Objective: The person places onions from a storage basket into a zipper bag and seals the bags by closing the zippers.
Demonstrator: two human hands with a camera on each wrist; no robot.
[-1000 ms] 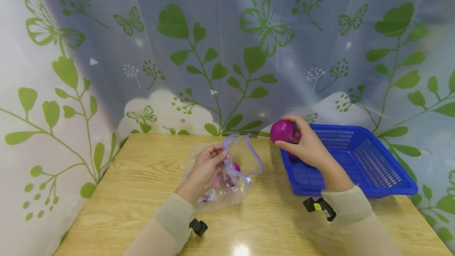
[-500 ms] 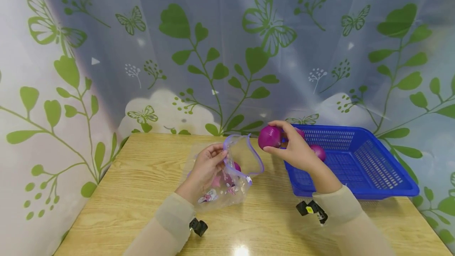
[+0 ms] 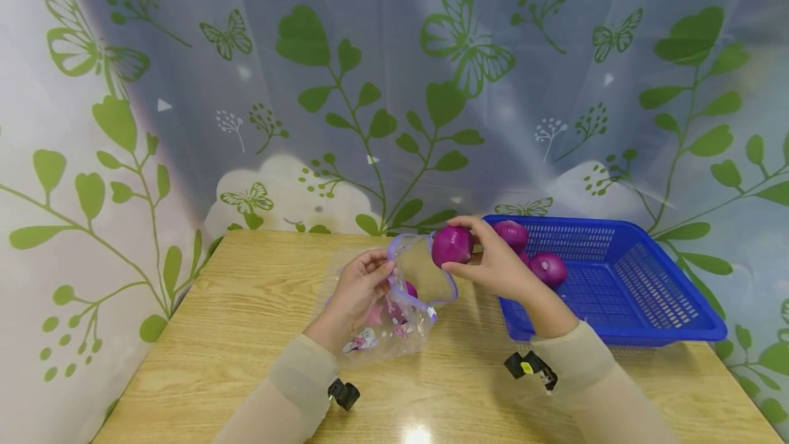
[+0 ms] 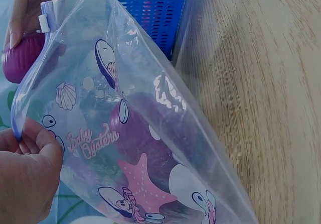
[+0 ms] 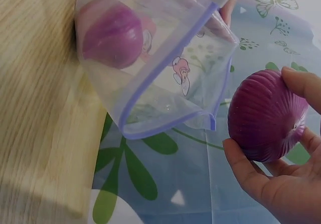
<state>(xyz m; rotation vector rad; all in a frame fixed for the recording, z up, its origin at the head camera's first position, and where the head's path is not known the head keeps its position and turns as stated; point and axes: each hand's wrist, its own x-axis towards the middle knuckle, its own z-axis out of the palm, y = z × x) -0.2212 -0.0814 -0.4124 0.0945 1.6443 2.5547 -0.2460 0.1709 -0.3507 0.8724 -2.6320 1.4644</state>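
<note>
My left hand (image 3: 357,288) pinches the purple-edged rim of a clear printed zip bag (image 3: 394,344), whose mouth stands open toward the right. Inside the bag lies a purple onion (image 5: 113,33), seen through the plastic in the right wrist view. My right hand (image 3: 502,262) grips another purple onion (image 3: 453,247) between thumb and fingers, right at the bag's mouth. In the right wrist view that held onion (image 5: 267,116) is apart from the rim. A white slider (image 4: 44,23) sits on the bag's edge.
A blue basket (image 3: 616,334) stands at the right of the wooden table (image 3: 246,307), with onions (image 3: 548,270) in its left end. Behind the table hangs a patterned cloth (image 3: 394,177) with green leaves and butterflies.
My right hand has moved left from the basket's edge to the bag's mouth, carrying the onion. More of the basket's onions now shows. My left hand and the bag have hardly moved.
</note>
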